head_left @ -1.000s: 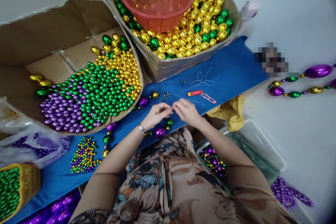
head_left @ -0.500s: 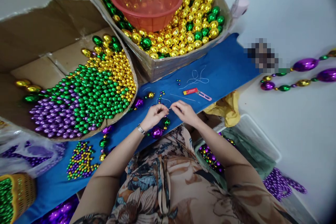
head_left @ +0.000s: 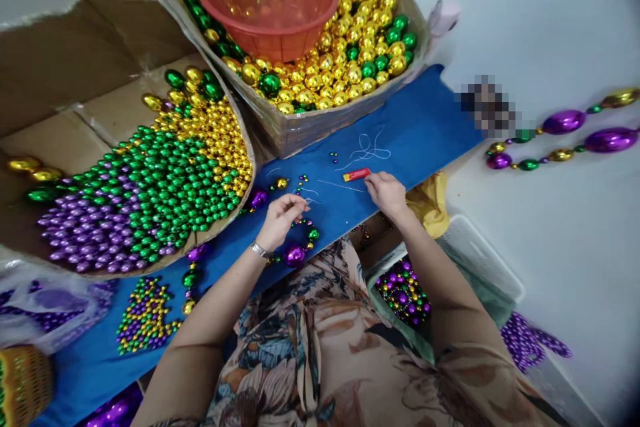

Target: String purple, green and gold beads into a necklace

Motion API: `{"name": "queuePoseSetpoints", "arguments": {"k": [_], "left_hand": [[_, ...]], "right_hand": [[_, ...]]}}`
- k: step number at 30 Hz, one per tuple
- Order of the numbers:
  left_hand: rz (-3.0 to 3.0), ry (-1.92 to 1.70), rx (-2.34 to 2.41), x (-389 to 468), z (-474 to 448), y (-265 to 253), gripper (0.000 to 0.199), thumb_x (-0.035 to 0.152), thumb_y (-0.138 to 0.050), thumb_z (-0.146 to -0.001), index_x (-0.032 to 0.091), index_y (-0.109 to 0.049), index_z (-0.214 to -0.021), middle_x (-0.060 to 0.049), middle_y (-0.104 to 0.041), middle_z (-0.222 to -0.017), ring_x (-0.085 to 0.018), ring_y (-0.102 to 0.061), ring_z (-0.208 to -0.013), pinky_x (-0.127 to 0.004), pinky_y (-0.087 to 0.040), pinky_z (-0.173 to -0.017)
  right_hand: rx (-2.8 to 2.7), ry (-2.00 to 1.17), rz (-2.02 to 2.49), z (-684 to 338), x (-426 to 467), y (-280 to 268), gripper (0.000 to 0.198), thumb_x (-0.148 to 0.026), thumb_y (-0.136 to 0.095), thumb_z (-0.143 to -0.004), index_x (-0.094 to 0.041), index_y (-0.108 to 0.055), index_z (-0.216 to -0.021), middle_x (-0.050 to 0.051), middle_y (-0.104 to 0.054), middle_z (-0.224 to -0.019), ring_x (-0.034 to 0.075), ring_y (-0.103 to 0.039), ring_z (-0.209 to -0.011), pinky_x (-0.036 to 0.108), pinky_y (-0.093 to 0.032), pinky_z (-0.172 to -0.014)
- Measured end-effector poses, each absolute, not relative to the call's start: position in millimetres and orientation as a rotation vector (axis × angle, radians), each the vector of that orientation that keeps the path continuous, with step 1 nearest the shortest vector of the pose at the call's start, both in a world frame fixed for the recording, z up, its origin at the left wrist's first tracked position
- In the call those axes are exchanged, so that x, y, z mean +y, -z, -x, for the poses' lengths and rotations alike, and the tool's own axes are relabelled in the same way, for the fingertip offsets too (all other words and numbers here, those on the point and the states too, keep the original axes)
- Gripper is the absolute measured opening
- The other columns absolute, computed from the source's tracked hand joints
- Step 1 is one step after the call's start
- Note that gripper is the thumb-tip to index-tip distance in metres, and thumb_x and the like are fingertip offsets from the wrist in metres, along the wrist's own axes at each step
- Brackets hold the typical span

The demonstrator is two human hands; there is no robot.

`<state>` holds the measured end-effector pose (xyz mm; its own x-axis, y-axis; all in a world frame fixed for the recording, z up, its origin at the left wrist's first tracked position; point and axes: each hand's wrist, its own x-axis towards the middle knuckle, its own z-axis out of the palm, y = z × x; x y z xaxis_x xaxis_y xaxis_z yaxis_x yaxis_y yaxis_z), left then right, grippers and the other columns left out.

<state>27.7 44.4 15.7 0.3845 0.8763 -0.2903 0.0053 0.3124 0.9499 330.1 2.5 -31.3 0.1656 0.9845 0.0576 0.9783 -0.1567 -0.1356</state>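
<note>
We see one garment [head_left: 350, 340] with beige-brown ground, printed with large flowers and leaves in blue-grey, rust and dark brown. Along its middle, narrow folds of cloth [head_left: 306, 347] run downward. The sleeves [head_left: 485, 380] carry a similar print. Around the left wrist we notice a silver-coloured metal band [head_left: 261, 249]; whether it is a watch, we cannot tell.

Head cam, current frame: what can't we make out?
All in the head view:
- Red tool, right end: hidden by the right hand, so its grip is unclear.
- What the left hand pinches, if anything: too small, partly covered by its fingers.
- Bead strand, rest of it: cut off by the right edge.
- Yellow basket, rest of it: cut off by the left edge.
- Patch on the right: pixelated.
</note>
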Motion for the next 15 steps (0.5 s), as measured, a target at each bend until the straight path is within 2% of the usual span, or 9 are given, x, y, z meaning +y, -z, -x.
{"name": "queuePoseSetpoints", "arguments": {"k": [6, 15], "left_hand": [[-1.053, -0.763, 1.022, 45, -25, -14, 0.027, 0.038, -0.079, -0.071, 0.015, -0.068, -0.081, -0.004, -0.071, -0.076, -0.009, -0.055, -0.058, -0.022, -0.043, -0.056], [-1.091, -0.731, 0.979, 38, -26, -16, 0.032, 0.042, -0.079, -0.071, 0.014, -0.067, -0.080, -0.005, -0.071, -0.075, -0.010, -0.056, -0.061, -0.022, -0.042, -0.057]], "right_hand": [[-1.794, 0.008, 2.500, -360, -9, 19, 0.035, -0.034, -0.039, -0.099, -0.020, -0.069, -0.109, 0.010, -0.068, -0.100, 0.021, -0.055, -0.088, 0.029, -0.036, -0.073], [-1.985, -0.017, 2.471, -354, -10, 25, 0.044, -0.045, -0.038, -0.099, -0.019, -0.066, -0.122, 0.013, -0.066, -0.110, 0.024, -0.052, -0.093, 0.031, -0.036, -0.074]]}}
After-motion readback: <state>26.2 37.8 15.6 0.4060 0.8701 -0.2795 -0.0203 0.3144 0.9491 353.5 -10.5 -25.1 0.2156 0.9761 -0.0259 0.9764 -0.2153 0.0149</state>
